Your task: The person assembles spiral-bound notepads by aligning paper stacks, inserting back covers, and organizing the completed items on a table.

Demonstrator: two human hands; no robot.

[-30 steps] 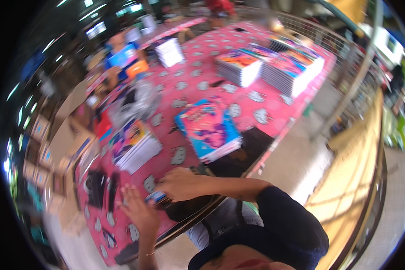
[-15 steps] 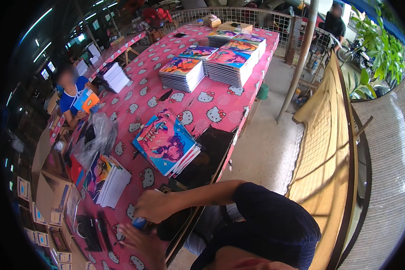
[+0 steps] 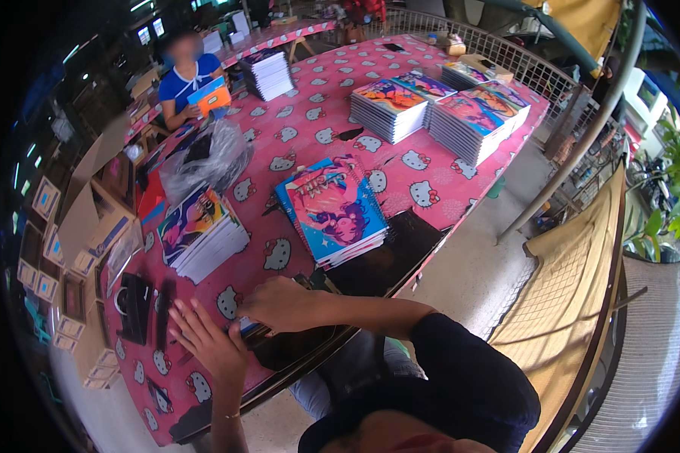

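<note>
My left hand (image 3: pixel 213 346) is held palm down over the near edge of the table, fingers stretched and apart, with nothing in them. Beside it my right hand (image 3: pixel 283 303) is closed, its fingers bent down at the table; a sliver of a blue and white item (image 3: pixel 246 325) shows beneath them, its kind hidden. Just beyond the right hand lies a stack of spiral notebooks (image 3: pixel 332 208) with pink and blue covers. A second notebook stack (image 3: pixel 204 234) lies to the left. Near the left hand rests a black stapler-like tool (image 3: pixel 134 308).
A pink patterned cloth (image 3: pixel 295 140) covers the table. Tall notebook piles (image 3: pixel 480 121) stand at the far right, another pile (image 3: pixel 268 75) at the far left. Crumpled clear plastic (image 3: pixel 208 162) lies at left. A co-worker (image 3: pixel 193 83) holds an orange and blue booklet. Cardboard boxes (image 3: pixel 102 230) line the left.
The view has swung, so the table sits further right in it. My left hand has come up off the blue item and spread its fingers; the right hand stays closed there.
</note>
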